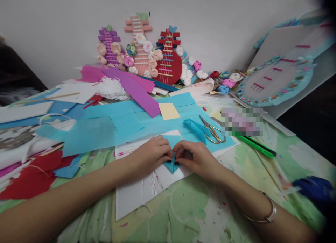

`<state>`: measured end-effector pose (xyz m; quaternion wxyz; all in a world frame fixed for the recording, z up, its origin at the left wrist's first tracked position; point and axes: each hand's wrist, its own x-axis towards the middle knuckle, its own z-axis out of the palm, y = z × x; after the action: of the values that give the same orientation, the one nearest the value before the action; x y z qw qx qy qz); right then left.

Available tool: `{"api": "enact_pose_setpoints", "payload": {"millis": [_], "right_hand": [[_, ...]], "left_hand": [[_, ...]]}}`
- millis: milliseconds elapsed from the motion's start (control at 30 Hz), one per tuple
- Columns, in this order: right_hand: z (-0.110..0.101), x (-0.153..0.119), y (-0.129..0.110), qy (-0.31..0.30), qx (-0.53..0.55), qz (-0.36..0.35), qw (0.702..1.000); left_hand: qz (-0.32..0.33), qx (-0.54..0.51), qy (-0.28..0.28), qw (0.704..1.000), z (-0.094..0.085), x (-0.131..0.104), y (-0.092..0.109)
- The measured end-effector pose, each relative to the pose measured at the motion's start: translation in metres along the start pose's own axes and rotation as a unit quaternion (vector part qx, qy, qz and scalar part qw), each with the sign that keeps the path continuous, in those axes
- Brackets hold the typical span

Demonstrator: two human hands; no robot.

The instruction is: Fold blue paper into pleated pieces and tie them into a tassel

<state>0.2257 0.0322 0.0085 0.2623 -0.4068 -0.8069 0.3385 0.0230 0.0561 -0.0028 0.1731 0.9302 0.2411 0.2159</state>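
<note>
Between my two hands is a small folded piece of blue paper (173, 167), its pointed end toward me. The fingers of my left hand (156, 152) pinch its left side. My right hand (195, 158) pinches the right side, thumb and fingertips close together. Both hands rest over a white board (131, 204) streaked with dark red marks. Just beyond my right hand lie a folded blue paper strip (195, 129) and gold-handled scissors (214, 133), blades pointing away. Larger blue paper sheets (91, 134) spread out behind my hands.
Flower-trimmed paper lutes, one of them red (170, 66), lean on the wall. White string (111, 87), a purple strip (136, 91) and a cream square (169, 111) lie in front. A green box cutter (258, 147) sits at right, red scraps (31, 174) at left.
</note>
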Motion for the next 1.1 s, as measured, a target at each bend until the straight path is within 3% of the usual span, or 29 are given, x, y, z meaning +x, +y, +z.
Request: {"api": "enact_pose_setpoints", "payload": {"millis": [233, 467, 1100], "right_hand": [[0.001, 0.0, 0.001, 0.005, -0.01, -0.009, 1.0], [0.0, 0.0, 0.002, -0.013, -0.057, -0.071, 0.996], [-0.001, 0.0, 0.0, -0.015, -0.083, -0.063, 0.994]], "left_hand": [[-0.018, -0.015, 0.003, 1.0, 0.001, -0.002, -0.001], [-0.055, -0.02, 0.01, 0.998, 0.001, -0.002, -0.001], [0.008, 0.01, 0.009, 1.0, -0.003, -0.004, 0.015]]}}
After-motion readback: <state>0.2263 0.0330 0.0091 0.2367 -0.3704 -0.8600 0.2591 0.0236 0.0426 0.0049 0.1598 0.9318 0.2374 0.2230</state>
